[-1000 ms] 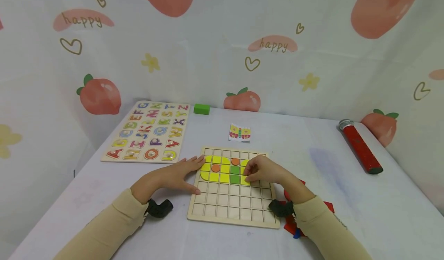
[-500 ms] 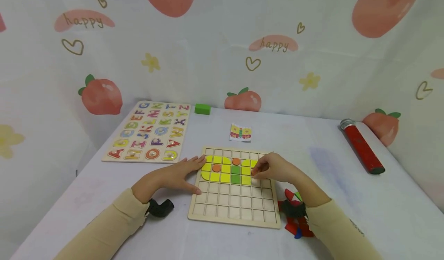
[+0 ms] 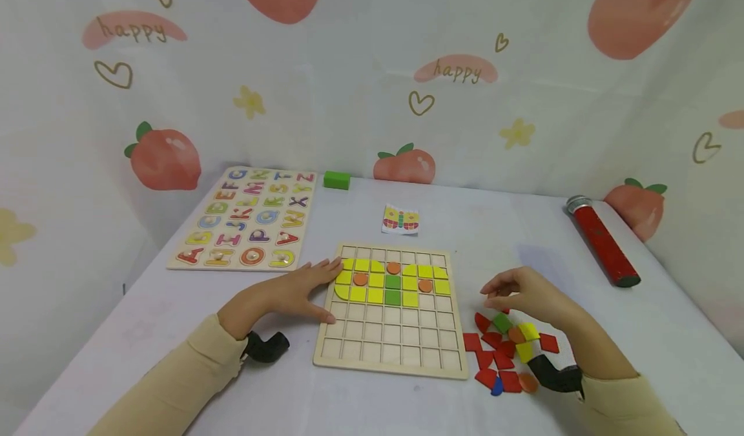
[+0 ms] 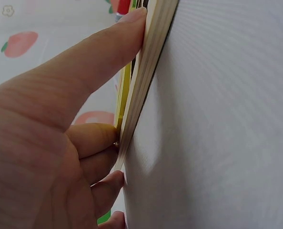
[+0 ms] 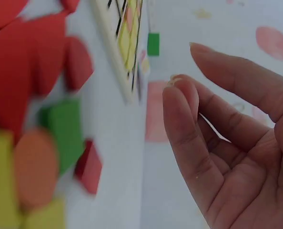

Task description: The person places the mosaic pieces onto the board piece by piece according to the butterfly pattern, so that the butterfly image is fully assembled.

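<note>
Left hand (image 3: 290, 292) lies flat, fingers straight, pressing the grid board's (image 3: 391, 352) left edge. Lower right, right hand (image 3: 526, 294) hovers loosely curled, empty, over loose pieces (image 3: 504, 349).

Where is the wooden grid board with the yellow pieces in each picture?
Head view: the grid board lies in the lower middle, with the left hand at its left edge.
Left wrist view: only the board's edge shows, running up the middle, fingers pressed against it.
Right wrist view: a blurred corner at the top, left of centre.
Shared landmark: the yellow pieces set in the board.
</note>
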The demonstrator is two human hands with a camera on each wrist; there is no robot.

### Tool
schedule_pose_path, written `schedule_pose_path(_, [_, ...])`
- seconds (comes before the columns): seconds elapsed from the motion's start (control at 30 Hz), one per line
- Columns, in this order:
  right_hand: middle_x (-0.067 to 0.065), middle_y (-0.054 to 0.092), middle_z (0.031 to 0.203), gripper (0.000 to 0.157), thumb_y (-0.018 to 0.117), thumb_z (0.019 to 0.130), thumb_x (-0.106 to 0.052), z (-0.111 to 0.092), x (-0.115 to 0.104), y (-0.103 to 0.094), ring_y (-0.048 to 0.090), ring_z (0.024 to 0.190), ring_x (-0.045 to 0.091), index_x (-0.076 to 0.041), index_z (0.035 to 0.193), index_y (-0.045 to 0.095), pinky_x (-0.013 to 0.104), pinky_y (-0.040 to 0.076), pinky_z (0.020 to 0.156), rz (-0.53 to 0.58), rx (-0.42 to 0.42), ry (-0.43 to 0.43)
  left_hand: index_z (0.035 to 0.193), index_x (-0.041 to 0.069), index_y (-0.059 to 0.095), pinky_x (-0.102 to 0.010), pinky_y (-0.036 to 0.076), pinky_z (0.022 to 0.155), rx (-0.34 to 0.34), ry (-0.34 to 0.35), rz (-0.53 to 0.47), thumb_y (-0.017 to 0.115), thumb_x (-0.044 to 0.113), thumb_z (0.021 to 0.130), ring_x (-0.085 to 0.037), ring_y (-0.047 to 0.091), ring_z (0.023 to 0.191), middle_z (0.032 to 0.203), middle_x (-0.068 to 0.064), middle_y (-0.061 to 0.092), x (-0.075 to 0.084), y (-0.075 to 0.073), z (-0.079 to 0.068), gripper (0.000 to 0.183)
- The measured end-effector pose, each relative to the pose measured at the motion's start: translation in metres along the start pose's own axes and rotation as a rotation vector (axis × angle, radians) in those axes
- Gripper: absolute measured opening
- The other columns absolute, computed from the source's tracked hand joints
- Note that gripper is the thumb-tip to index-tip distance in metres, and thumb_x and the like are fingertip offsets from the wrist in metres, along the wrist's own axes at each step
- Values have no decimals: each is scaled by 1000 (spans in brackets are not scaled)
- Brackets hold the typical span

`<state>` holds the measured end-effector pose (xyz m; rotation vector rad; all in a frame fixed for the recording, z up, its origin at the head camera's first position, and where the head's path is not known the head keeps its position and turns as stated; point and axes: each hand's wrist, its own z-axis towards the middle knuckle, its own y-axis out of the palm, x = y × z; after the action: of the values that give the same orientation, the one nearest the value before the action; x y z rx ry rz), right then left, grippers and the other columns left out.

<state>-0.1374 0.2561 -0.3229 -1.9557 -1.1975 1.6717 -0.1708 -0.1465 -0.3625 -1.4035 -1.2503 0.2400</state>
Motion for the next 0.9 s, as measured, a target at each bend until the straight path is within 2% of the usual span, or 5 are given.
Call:
schedule_pose_path(0.2, [8,67,94,34,69,83,-20,-17,27,-7,60,81,17,3,107,65,24,57,72,63,-31,46,150,14,18,-44,6,120,-1,5,-3,70,55,73,-21,6,146,158,2,9,0,0,-1,101])
schedule_pose_path(0.37, [8,66,95,39,69,83,-24,-27,49,-11,56,78,17,3,111,64,22,54,65,47,-9,103,150,15,19,-44,6,120,-1,4,1,70,55,74,-21,6,146,158,3,9,1,0,-1,100])
schedule_pose_path(0.5, [8,65,97,40,70,82,-22,-32,64,-14,54,79,16,4,113,63,21,52,62,41,-2,117,150,16,19,-45,6,120,0,4,3,70,56,73,-21,6,146,158,2,10,1,1,-1,100])
schedule_pose_path(0.7, [9,65,97,44,71,81,-19,-33,79,-14,51,75,12,7,114,59,19,50,62,99,-67,87,150,16,19,-45,6,120,2,4,4,70,56,73,-21,6,146,158,2,9,0,1,0,101])
schedule_pose_path(0.9, [8,59,90,43,71,81,-16,-32,80,-16,51,76,12,8,114,57,17,50,64,127,-112,71,150,16,19,-44,6,120,8,8,16,69,57,73,-21,7,146,158,3,9,-2,1,0,101])
